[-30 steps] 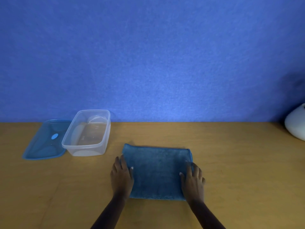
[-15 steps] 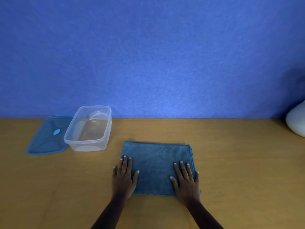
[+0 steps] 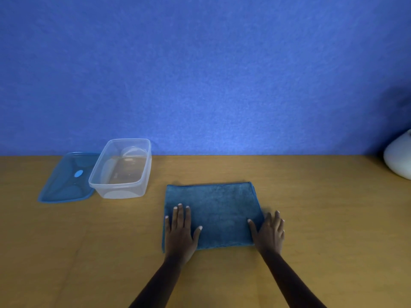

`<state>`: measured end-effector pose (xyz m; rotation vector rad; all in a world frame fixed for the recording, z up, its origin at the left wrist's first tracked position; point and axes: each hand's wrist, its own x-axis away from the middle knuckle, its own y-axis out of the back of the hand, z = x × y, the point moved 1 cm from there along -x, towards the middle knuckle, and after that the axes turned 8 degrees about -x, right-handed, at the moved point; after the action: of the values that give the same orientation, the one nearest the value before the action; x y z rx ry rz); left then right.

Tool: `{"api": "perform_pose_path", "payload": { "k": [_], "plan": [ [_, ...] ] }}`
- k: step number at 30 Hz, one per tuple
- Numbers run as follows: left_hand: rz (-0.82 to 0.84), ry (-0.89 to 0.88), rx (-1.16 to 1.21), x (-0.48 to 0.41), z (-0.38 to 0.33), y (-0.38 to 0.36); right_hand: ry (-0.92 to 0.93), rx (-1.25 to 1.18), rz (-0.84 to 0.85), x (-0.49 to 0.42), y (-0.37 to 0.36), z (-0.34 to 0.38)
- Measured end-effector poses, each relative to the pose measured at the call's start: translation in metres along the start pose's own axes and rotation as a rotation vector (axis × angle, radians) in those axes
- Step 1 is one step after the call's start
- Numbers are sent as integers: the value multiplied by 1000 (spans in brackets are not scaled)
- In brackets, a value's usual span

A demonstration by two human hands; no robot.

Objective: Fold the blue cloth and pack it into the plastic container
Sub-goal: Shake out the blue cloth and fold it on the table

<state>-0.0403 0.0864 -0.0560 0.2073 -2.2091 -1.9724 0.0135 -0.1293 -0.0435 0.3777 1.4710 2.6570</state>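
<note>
The blue cloth lies folded into a flat rectangle on the wooden table, in front of me. My left hand rests flat on its near left corner, fingers spread. At the cloth's near right edge my right hand lies flat, thumb on the fabric and fingers partly over the table. The clear plastic container stands empty and uncovered to the far left of the cloth.
The container's blue lid lies flat on the table just left of it. A white rounded object sits at the far right edge. A blue wall backs the wooden table.
My right hand slid outward from the cloth's surface to its right edge. My left hand moved further onto the cloth's left corner. The cloth stayed flat.
</note>
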Motion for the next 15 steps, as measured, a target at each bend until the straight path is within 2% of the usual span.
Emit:
{"api": "perform_pose_path", "payload": {
  "k": [5,8,11,15],
  "plan": [
    [-15,-104,-40,4,-31,7,-87,-88,-94,8,8,-9],
    [106,-184,-45,13,-44,18,-118,-102,-96,11,9,-10],
    [23,-195,-16,11,-44,9,-208,-237,-66,10,10,-11],
    [66,-227,-35,10,-42,6,-336,-511,-8,7,13,-11]
  ]
}}
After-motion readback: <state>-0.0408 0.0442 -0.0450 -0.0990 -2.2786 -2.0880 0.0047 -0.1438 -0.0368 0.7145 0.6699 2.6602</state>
